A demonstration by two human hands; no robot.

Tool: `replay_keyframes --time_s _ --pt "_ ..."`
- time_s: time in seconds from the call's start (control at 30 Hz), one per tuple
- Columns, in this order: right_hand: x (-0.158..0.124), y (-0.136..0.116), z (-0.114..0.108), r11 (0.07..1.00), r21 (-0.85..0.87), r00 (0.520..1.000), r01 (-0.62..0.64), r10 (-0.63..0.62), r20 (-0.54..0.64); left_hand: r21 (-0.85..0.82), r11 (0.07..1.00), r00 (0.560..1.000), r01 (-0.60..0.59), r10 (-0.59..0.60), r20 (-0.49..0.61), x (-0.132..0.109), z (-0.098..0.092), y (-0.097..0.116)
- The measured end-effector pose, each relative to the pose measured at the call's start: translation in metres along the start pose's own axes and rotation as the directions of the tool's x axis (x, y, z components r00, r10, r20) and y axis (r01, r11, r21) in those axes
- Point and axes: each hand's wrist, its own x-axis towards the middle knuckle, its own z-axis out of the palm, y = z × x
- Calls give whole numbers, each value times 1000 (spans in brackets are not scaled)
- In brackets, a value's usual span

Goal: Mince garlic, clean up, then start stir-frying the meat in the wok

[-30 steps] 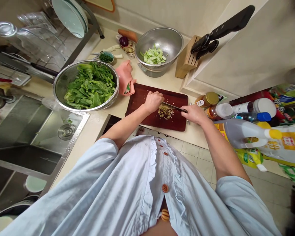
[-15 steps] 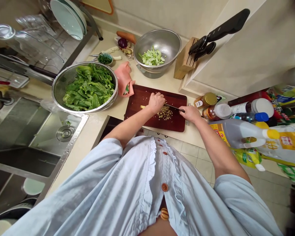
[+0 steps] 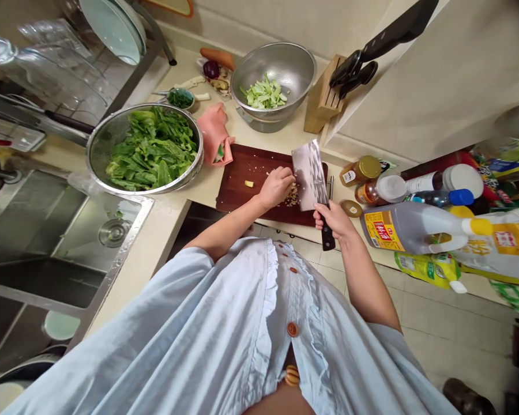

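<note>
My right hand [image 3: 335, 220] is wrapped round the black handle of a cleaver [image 3: 309, 176]. The broad blade is turned flat side up above the right part of a dark red-brown cutting board [image 3: 236, 199], with small bits stuck to it. My left hand [image 3: 277, 188] is beside the blade's left edge, fingers bent and pressed together; what they hold, if anything, is hidden. Finely chopped pale bits [image 3: 292, 197], perhaps ginger or garlic, lie between that hand and the blade. A small yellowish piece [image 3: 249, 184] rests on the board's left half.
A colander of leafy greens [image 3: 201, 151] stands left, near the sink [image 3: 142, 210]. Behind the board are a pink cloth [image 3: 213, 129], a steel bowl with cut pale-green stalks [image 3: 300, 78] and a knife block [image 3: 320, 106]. Bottles and jars [image 3: 389, 193] crowd the right.
The cleaver has come up off the chopped bits and turned, its blade now pointing away with the flat side showing. My right hand has shifted nearer to me; my left fingers have turned towards the blade.
</note>
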Motion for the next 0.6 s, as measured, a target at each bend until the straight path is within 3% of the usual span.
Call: replay_keyframes --time_s 0.13,0.3,0.43,0.6 --pt "-23 30 -13 987 151 997 -53 61 -48 29 999 991 44 -47 127 -27 -4 -4" --pt "-51 73 -27 966 203 985 -159 168 -28 62 995 982 83 -92 164 -48 1 6" --pt "-59 96 -31 945 256 975 -203 220 -37 69 976 968 208 -215 131 -43 4 3" --pt "-47 103 -20 935 278 975 -222 220 37 78 978 968 193 -203 145 -21 1 7"
